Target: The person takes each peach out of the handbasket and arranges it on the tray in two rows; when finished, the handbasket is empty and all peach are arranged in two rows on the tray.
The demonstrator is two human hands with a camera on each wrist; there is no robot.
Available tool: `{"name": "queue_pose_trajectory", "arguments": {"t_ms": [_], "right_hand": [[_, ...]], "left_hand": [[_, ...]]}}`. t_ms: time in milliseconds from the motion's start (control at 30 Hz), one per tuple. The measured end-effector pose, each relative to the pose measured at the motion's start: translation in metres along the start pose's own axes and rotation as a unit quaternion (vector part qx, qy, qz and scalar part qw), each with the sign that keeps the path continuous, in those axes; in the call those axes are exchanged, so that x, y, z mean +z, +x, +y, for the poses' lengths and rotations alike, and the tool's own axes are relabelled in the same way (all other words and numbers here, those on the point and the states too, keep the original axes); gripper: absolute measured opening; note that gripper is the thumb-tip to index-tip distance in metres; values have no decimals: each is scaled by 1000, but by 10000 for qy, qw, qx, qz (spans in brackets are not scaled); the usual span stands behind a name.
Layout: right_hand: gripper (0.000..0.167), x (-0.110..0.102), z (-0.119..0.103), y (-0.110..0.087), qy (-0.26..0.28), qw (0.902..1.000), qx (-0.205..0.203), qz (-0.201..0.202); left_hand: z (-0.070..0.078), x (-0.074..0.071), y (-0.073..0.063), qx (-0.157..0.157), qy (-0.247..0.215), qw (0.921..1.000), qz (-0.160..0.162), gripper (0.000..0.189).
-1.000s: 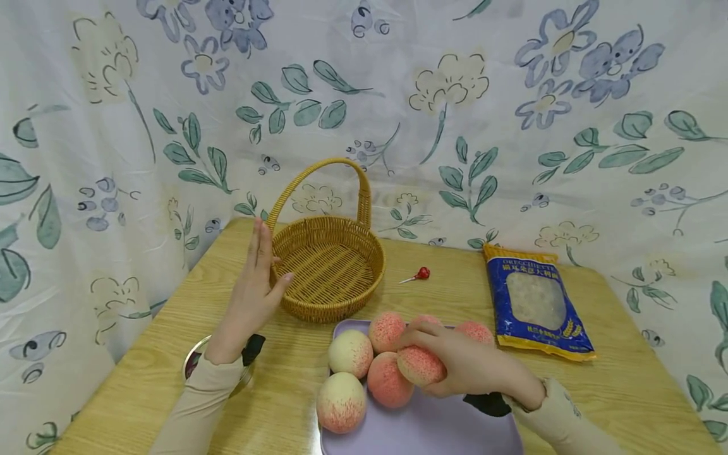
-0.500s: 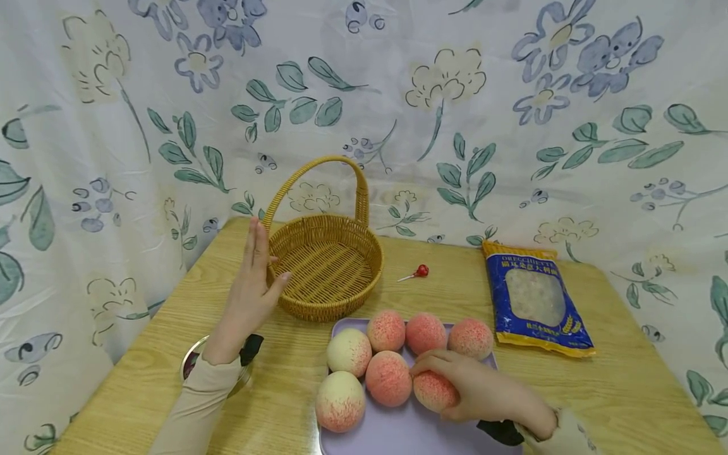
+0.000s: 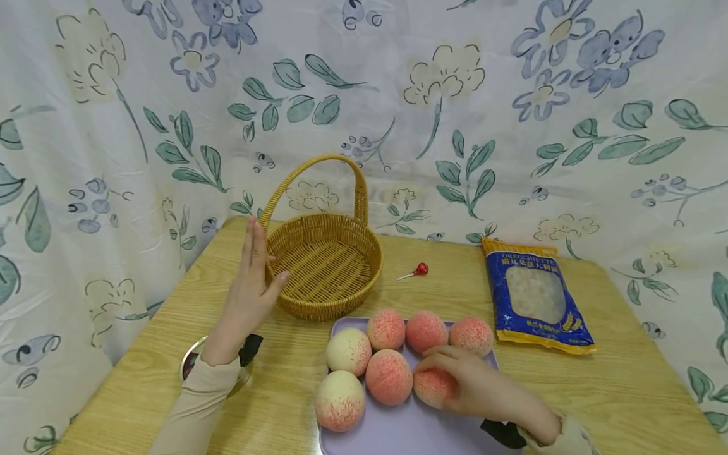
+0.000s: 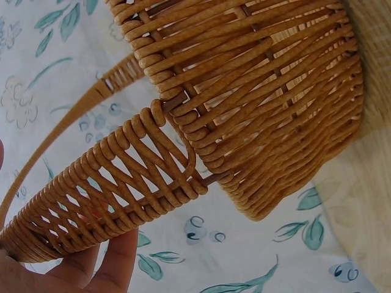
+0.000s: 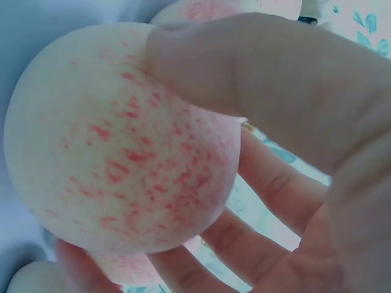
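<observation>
My left hand (image 3: 246,297) touches the left base of the handle on the wicker basket (image 3: 372,278). Its visible long fingers are fairly straight and its thumb is spread away. In the left wrist view the basket's handle (image 4: 116,183) passes in front of the fingers (image 4: 119,259). At the tray, my right hand (image 3: 483,385) grips a pale peach with pink speckles (image 3: 433,384), thumb on one side and fingers round the other. The same peach (image 5: 122,152) fills much of the right wrist view. Several other peaches (image 3: 389,377) sit on the lilac tray (image 3: 421,433).
A red lollipop (image 3: 421,270) lies right of the basket. The blue and yellow pasta bag (image 3: 537,297) lies at the back right. A round container (image 3: 189,363) is partly hidden behind my left forearm. A floral cloth (image 3: 398,126) hangs behind the table.
My right hand has lowered the peach slightly to the right, beside another peach on the tray, and has barely moved since half a second ago. My left hand stays at the basket.
</observation>
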State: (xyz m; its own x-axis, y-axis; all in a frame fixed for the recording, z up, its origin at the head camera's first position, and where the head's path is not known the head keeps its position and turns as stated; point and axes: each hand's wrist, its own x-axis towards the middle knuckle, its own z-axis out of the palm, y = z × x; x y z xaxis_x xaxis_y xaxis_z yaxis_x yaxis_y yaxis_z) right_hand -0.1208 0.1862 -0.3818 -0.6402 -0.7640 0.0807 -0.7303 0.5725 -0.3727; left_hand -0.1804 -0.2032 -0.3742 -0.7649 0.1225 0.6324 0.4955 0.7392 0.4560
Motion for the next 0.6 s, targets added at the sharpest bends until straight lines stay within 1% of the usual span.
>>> {"name": "queue_pose_trajectory", "arguments": {"t_ms": [133,233,333,467,600], "right_hand": [[49,-2,-2,-1,41,9993,349,-112],[51,-4,-2,-2,74,9985,493,-216],[52,-7,-4,-2,87,9984,521,-203],[52,-12,-6,-4,140,9988,463,-40],[52,-20,-7,-7,367,9974,621,41]], "left_hand": [[0,0,0,18,21,10000,-8,104],[1,0,0,7,17,10000,-40,105],[1,1,0,-38,12,10000,-62,105],[1,0,0,-87,-3,9999,-68,105],[1,0,0,-75,0,10000,-41,105]]}}
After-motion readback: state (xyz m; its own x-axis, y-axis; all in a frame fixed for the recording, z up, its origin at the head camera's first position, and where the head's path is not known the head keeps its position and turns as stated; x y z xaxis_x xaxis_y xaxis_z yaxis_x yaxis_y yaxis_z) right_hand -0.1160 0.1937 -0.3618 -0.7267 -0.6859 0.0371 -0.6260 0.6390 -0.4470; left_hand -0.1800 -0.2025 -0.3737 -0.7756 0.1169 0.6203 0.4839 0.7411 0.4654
